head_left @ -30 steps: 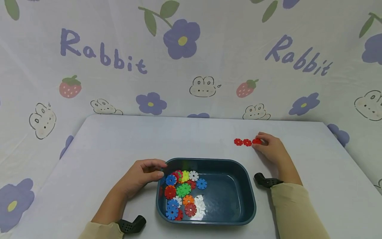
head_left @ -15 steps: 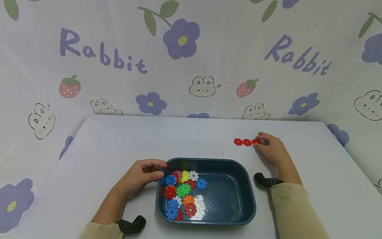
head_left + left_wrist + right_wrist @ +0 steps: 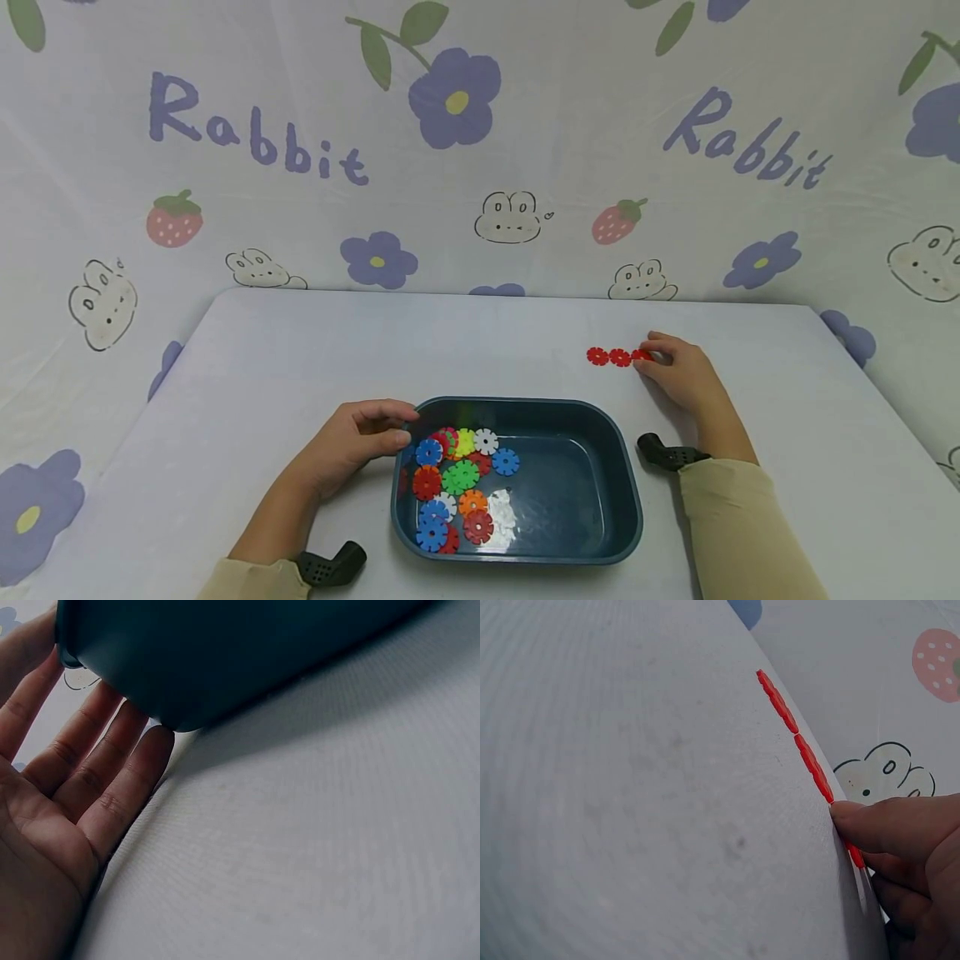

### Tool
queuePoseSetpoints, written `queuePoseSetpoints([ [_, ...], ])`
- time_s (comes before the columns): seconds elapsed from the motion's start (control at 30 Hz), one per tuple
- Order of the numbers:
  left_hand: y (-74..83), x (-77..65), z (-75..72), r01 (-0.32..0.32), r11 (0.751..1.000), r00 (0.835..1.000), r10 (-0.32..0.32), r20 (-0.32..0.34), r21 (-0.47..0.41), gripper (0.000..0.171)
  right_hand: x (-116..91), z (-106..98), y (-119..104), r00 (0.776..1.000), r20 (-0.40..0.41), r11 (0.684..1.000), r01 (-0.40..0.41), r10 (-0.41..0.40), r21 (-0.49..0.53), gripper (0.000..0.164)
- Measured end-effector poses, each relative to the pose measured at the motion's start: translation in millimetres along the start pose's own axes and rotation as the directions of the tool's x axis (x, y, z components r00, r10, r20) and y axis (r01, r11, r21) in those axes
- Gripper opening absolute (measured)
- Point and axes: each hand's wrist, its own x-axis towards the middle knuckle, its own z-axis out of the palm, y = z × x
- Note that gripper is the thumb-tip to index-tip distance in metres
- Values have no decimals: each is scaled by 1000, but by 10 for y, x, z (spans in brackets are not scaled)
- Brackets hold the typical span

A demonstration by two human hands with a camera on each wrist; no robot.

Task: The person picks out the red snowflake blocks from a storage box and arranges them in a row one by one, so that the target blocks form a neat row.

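Observation:
Three red notched plastic discs lie in a row on the white table, at the far right in the head view. The left disc (image 3: 597, 357) and middle disc (image 3: 620, 357) are uncovered. My right hand (image 3: 678, 371) holds the rightmost red disc (image 3: 642, 355) flat at the row's end, thumb on it and fingers partly hidden. From the right wrist view, the thumb (image 3: 892, 825) presses on that disc (image 3: 856, 856). My left hand (image 3: 360, 442) rests against the left corner of a dark teal tray (image 3: 570, 521); its extended fingers (image 3: 112, 802) touch the outer wall.
Inside the tray, several notched discs in blue, red, green, yellow, white and orange are heaped on the left, among them a green disc (image 3: 461, 477) and a blue disc (image 3: 506, 462). A patterned cloth (image 3: 300, 217) hangs behind the table (image 3: 300, 350).
Almost nothing differs. The head view has drifted very slightly; both hands, the tray and the red discs keep their places.

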Motion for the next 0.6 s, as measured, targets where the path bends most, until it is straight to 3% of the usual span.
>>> queuePoseSetpoints([
  [0.23, 16, -3, 7, -1, 1000, 1000, 1, 4, -4, 33, -22, -61, -70, 998, 16, 996, -53, 53, 66, 52],
  [0.37, 27, -6, 9, 5, 1000, 1000, -5, -1, -5, 33, -52, -154, -211, 998, -14, 991, -62, 64, 122, 57],
  [0.6, 14, -4, 8, 9, 1000, 1000, -9, -12, 3, 32, -228, -349, -676, 992, -103, 973, 94, -73, 213, 57],
])
